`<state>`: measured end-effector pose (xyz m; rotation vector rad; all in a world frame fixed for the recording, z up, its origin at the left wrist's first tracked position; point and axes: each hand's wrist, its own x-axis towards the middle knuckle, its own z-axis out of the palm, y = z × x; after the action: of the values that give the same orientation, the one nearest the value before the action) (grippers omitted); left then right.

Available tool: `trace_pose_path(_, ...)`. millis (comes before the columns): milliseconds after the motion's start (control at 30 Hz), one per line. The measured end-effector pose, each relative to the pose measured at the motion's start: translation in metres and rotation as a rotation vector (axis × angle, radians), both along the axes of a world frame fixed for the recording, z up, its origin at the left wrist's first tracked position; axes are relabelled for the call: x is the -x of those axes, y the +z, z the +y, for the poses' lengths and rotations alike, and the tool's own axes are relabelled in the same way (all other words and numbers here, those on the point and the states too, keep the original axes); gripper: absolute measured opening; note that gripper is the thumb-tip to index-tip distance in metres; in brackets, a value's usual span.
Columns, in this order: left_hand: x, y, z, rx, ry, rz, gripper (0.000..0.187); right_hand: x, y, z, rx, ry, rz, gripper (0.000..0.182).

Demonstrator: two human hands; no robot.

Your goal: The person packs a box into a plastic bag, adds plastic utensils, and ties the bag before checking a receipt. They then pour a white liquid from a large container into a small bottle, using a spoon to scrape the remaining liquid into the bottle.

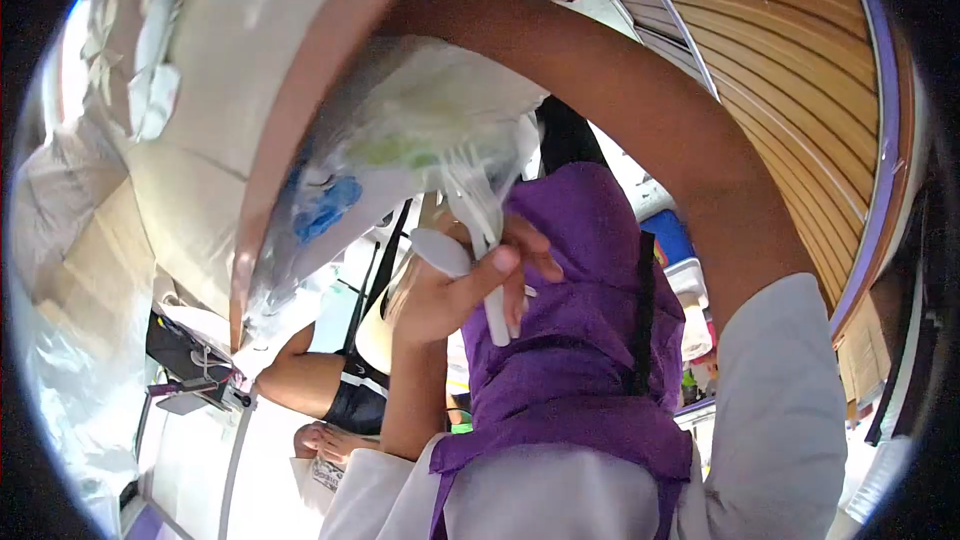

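I'm looking thru a heavily warped head view, tilted up. My left hand (455, 285) sits mid-frame, fingers curled round white plastic spoons (480, 270): one spoon bowl pokes out to the left past the knuckles, handles run down & right under the thumb. So that hand is closed, pinching the spoons betw thumb & fingers. Just above it, touching the spoon tops, is a clear plastic bag (400, 140) w/ more white cutlery inside, blue print on its left part, greenish print higher up; more spoon handles stick out of the bag's lower right end, right by the fingers.

My right arm (640, 110) arcs across the top from right shoulder up to the left, white sleeve near the bottom right. The right hand itself is hidden behind the bag & a brown curved rim (300, 110), so can't tell if it's spread or gripping.

Purple cloth (590, 340) hangs down the middle, near me. Far right: wood slat ceiling (790, 50). Far left: cardboard boxes (90, 250). Another person's bare arm (300, 375) shows low, left of my hand
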<state>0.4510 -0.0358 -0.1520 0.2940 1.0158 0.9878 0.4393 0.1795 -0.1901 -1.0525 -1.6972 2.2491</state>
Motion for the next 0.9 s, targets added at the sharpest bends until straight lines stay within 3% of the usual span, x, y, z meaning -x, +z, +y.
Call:
trace_pose_path(167, -0.009, 0.023, -0.004, 0.114, 0.156, -0.202, 0.048, -0.041, -0.015, -0.005, 0.026, -0.224, -0.006, 0.033)
trace_pose_path(300, -0.004, 0.037, -0.010, 0.231, 0.192, -0.134, 0.047, -0.039, -0.035, 0.001, 0.049, -0.398, 0.005, 0.032)
trace_pose_path(400, -0.005, 0.039, -0.019, 0.229, 0.336, -0.286, 0.046, -0.041, -0.043, -0.001, 0.070, -0.530, 0.022, 0.032)
trace_pose_path(733, -0.003, 0.081, -0.035, 0.282, 0.474, -0.357, 0.035, -0.056, -0.063, -0.001, 0.185, -0.930, 0.113, 0.030)
trace_pose_path(800, -0.003, 0.092, -0.040, 0.266, 0.516, -0.396, 0.033, -0.090, -0.054, 0.003, 0.275, -0.800, 0.517, 0.048)
trace_pose_path(867, -0.006, 0.099, -0.046, 0.253, 0.533, -0.390, 0.033, -0.119, -0.017, -0.007, 0.227, -0.883, 0.502, 0.037)
trace_pose_path(900, -0.008, 0.101, -0.048, 0.245, 0.538, -0.386, 0.033, -0.136, -0.010, -0.014, 0.190, -0.931, 0.449, 0.045)
